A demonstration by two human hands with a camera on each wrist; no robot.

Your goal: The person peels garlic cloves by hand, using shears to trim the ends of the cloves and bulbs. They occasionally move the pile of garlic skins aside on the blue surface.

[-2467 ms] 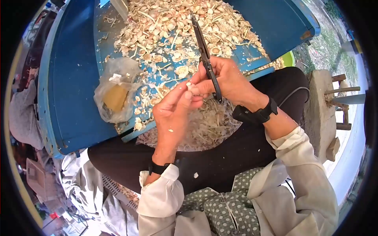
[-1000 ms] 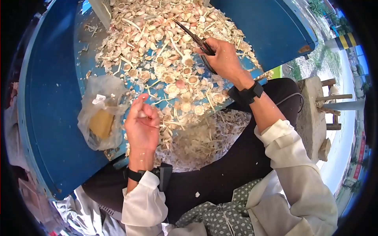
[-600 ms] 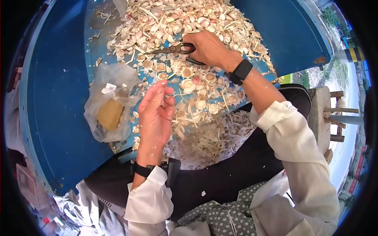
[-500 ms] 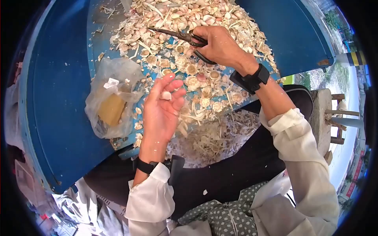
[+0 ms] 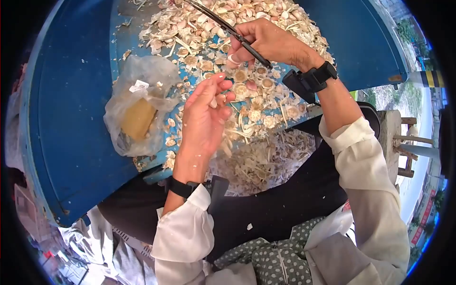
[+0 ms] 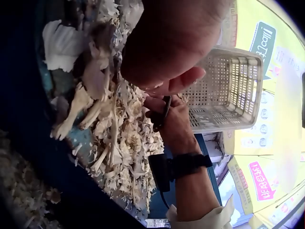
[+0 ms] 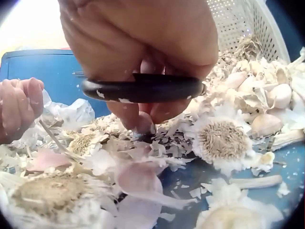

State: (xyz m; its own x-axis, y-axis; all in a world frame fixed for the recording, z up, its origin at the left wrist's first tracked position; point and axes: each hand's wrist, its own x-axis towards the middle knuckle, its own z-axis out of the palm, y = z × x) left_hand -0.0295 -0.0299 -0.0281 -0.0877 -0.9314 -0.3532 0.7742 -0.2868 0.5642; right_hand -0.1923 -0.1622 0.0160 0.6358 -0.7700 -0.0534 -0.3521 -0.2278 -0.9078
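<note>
My right hand (image 5: 273,45) grips black scissors (image 5: 228,27), their blades pointing up and left over the pile. Its thumb and fingertips also pinch a garlic clove (image 5: 232,60). In the right wrist view the scissors' black handle (image 7: 143,89) crosses below the palm, with the clove (image 7: 145,123) at the fingertips just above the scraps. My left hand (image 5: 204,116) is palm up, fingers curled around another pale clove (image 5: 213,102), partly hidden. The left hand (image 6: 176,43) fills the top of the left wrist view, with the right hand (image 6: 177,124) beyond it.
Garlic cloves (image 5: 190,23) heap at the back of the blue table (image 5: 80,114); cut root ends (image 5: 241,76) and skins lie nearer. A clear plastic bag (image 5: 142,66) with a tan block sits at left. Scraps (image 5: 266,161) fill the space below the edge. A white basket (image 6: 224,90) stands behind.
The hands were together at a clove, then parted. My right hand reached to the heap with the scissors and now pinches a clove, drawn back near the left hand, whose fingers have curled more.
</note>
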